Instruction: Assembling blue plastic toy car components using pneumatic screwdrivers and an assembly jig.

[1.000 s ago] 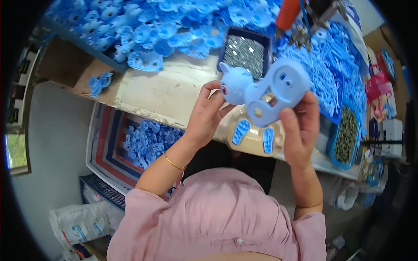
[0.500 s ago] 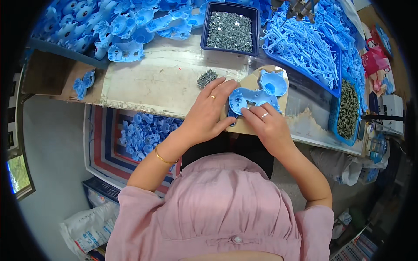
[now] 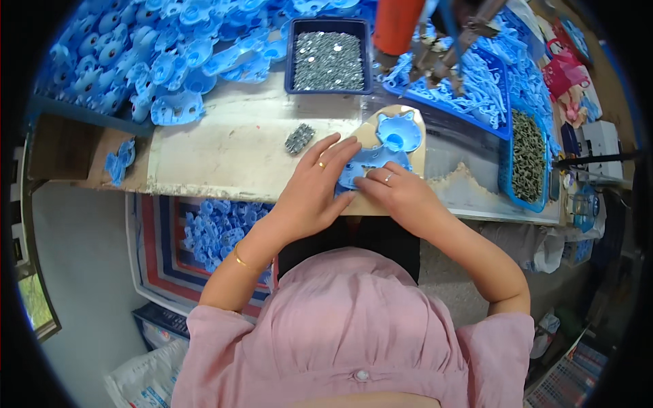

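A light-blue plastic toy shell (image 3: 373, 160), with a rounded body half and an eared head half (image 3: 399, 132), lies hollow side up on a tan board (image 3: 416, 158) at the bench's front edge. My left hand (image 3: 318, 178) lies along the shell's left side, fingers stretched out and thumb near its lower edge. My right hand (image 3: 407, 195) has its fingers bent together, tips at the shell's lower rim. Whatever may be between those fingertips is hidden. Left of the shell sits a small cluster of grey metal pieces (image 3: 299, 138).
A dark-blue bin of small metal parts (image 3: 328, 60) stands behind. Blue shells (image 3: 102, 58) heap up at far left. At right are a blue tray of thin blue parts (image 3: 476, 95) and a basket of screws (image 3: 528, 156). An orange cylinder (image 3: 396, 26) and metal fixture hang overhead.
The view has shifted, bringing the orange cylinder into sight and moving most bench items leftward in the picture. Both hands remain at the shell, my right fingertips nearer its lower left.
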{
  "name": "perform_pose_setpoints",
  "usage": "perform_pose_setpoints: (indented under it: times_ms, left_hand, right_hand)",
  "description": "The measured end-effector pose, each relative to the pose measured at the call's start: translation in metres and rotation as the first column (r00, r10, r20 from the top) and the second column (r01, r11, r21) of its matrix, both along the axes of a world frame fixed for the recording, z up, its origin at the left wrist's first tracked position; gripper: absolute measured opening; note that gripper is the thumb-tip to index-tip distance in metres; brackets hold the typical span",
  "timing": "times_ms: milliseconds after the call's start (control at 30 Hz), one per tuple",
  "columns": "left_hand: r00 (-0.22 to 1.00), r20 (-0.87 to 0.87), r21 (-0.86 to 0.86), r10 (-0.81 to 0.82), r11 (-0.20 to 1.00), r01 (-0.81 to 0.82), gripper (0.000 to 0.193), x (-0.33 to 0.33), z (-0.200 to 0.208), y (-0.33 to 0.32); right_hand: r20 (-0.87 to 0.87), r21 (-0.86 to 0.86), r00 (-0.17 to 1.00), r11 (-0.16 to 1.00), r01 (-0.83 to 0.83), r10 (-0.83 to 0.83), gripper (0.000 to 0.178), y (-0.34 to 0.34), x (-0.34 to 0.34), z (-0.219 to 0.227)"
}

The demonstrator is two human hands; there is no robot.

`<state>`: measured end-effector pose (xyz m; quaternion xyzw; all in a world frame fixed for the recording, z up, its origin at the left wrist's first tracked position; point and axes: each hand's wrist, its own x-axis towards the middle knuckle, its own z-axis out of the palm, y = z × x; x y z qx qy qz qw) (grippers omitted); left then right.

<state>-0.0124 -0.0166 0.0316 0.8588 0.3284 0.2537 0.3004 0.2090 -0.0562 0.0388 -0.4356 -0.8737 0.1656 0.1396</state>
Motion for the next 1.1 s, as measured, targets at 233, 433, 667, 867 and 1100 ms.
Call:
perform_pose_setpoints:
  times_ms: [233,433,667,867,1100]
  left_hand:
    - [0.998,-0.054,0.102,-0.014,0.995,0.02,0.066,0.017,0.003,-0.003]
    - [0.999,-0.034,0.127,-0.036,0.991,0.04,0.065,0.023,0.008,-0.001]
    - [0.998,-0.058,0.119,-0.035,0.992,0.042,0.062,0.027,0.013,-0.001]
    - [0.998,0.01,0.164,-0.063,0.985,0.061,0.061,0.042,0.02,0.009]
    - [0.999,-0.031,0.127,-0.045,0.991,0.048,0.036,0.08,0.026,0.005]
  right_hand:
    - [-0.35,0.007,0.851,0.908,0.419,-0.39,0.018,0.057,0.065,0.011]
    - [-0.282,0.097,0.74,0.75,0.655,-0.61,0.017,0.127,0.11,0.005]
    - [-0.269,0.037,0.671,0.688,0.724,-0.691,0.018,0.138,0.122,-0.002]
    - [-0.598,-0.147,0.45,0.643,0.751,-0.663,0.011,0.09,0.129,0.039]
    - [-0.513,-0.327,0.724,0.885,0.331,-0.461,0.011,0.001,0.073,0.051]
